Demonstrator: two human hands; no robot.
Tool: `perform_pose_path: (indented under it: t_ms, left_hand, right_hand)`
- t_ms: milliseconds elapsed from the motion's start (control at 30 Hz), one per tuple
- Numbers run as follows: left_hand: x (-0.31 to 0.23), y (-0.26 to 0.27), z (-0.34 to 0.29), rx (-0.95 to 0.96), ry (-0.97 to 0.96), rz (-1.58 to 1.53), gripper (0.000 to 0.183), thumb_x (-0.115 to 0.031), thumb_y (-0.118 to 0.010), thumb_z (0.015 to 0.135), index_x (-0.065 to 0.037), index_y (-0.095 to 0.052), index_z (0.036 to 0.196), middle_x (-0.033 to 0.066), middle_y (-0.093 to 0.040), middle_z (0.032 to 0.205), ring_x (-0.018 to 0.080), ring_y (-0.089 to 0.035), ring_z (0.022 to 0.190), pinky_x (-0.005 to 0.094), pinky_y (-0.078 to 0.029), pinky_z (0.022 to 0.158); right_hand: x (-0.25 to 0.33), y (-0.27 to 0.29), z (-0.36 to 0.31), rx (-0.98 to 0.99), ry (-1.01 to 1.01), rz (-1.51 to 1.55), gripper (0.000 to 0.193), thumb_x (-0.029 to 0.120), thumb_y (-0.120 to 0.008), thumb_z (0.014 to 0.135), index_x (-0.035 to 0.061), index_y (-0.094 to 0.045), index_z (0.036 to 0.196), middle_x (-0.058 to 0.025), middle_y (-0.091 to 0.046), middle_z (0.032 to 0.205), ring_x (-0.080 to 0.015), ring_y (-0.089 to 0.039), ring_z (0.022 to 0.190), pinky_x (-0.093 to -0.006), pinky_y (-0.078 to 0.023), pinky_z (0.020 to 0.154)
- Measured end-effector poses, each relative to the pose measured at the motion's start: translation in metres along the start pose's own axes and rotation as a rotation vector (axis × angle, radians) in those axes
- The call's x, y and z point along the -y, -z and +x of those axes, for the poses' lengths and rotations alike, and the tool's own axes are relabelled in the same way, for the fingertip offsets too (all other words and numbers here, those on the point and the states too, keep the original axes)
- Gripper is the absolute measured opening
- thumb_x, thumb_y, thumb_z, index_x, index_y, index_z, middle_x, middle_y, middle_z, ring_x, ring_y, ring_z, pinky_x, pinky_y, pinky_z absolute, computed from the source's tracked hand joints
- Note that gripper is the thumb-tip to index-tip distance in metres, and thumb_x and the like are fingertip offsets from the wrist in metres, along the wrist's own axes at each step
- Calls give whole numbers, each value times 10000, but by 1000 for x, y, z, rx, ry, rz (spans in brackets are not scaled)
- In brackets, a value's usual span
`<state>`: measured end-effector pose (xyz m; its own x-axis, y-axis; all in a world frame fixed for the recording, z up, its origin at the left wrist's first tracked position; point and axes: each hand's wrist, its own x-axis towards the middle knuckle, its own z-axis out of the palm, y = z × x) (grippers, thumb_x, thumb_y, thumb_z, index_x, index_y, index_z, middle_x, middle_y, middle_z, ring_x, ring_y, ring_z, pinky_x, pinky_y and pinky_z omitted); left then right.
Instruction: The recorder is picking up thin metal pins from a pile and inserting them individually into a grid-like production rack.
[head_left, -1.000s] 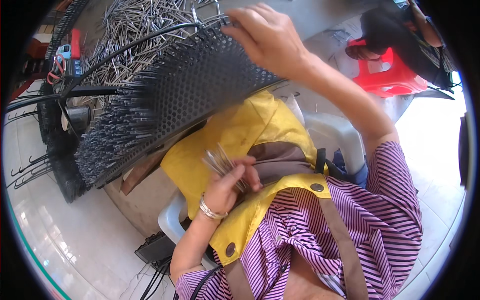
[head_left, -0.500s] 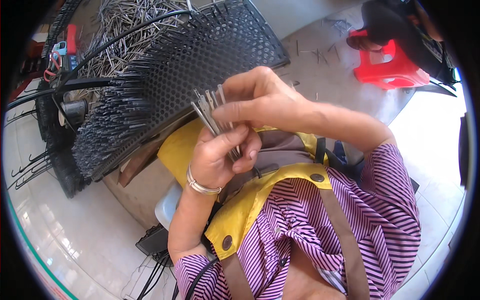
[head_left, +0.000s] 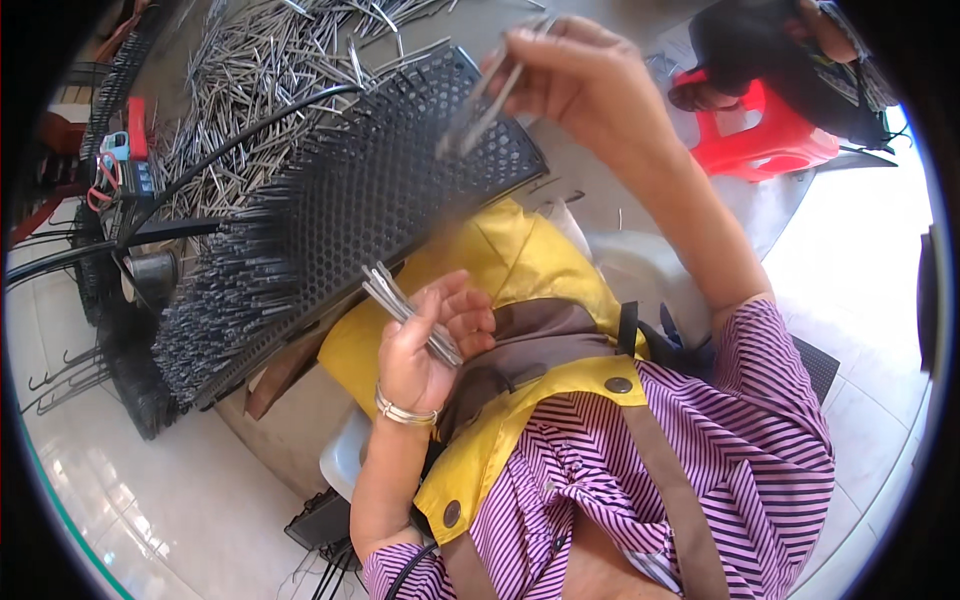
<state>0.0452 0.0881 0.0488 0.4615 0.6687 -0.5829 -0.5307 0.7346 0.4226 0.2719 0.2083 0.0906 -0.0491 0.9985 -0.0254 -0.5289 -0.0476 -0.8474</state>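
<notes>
Low in front of my body, my left hand (head_left: 418,345) is closed round a small bundle of thin metal rods (head_left: 385,288), their ends sticking out past the thumb. My right hand (head_left: 590,80) is raised over the far right part of a black perforated rack (head_left: 350,205). Its fingers pinch a few metal rods (head_left: 492,108), which point down towards the rack and are smeared by motion. Many dark thin rods (head_left: 225,310) stand packed in the holes at the rack's left end. Its right part shows bare holes.
Behind the rack lies a large heap of loose metal rods (head_left: 270,80). A black cable (head_left: 225,130) crosses over the rack's left side. At the back right is a red plastic stool (head_left: 775,150), with another person's dark-clothed limb beside it. A yellow apron (head_left: 490,250) covers my lap.
My right hand has left the bundle and moved up and away over the rack, carrying a few rods. The left hand has sunk slightly, still holding the other rods.
</notes>
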Motion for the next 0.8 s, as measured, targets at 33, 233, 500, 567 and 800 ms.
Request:
perform_pose_path:
  t_ms: [33,233,500,567,800]
  left_hand:
    - [3,0,2,4,8,-26,344,-214,-385,916,33,-433,1151,184,-573,978,254,-601,801,351,-528,657]
    - [9,4,0,25,1,-57,313,-187,-391,913,26,-445,1136,179,-573,961,255,-597,797,357,-528,655]
    - [14,3,2,28,0,-66,309,-179,-410,905,27,-449,1132,185,-569,960,267,-589,795,366,-526,658]
    - [13,-1,2,-3,8,-46,301,-182,-438,894,29,-473,1106,179,-580,939,252,-591,776,347,-510,650]
    - [14,0,0,4,0,-53,302,-176,-445,890,34,-479,1105,181,-583,938,251,-592,774,344,-507,643]
  right_hand:
    - [-2,10,12,-3,10,-5,122,89,-602,799,-14,-600,865,-111,-638,753,-167,-626,633,-248,-505,559]
    - [-24,37,42,-201,187,-180,106,71,-607,765,-30,-587,741,-130,-621,686,-211,-624,643,-288,-517,568]
    - [-21,29,63,-105,370,-296,72,31,-588,797,-8,-570,739,-73,-609,667,-115,-585,580,-226,-498,538]
    - [-21,27,65,-100,375,-338,71,27,-586,796,-11,-568,739,-73,-609,666,-115,-586,583,-225,-496,539]
    - [-16,22,68,-22,396,-400,65,21,-587,794,-25,-568,753,-78,-613,676,-115,-592,602,-226,-496,546]
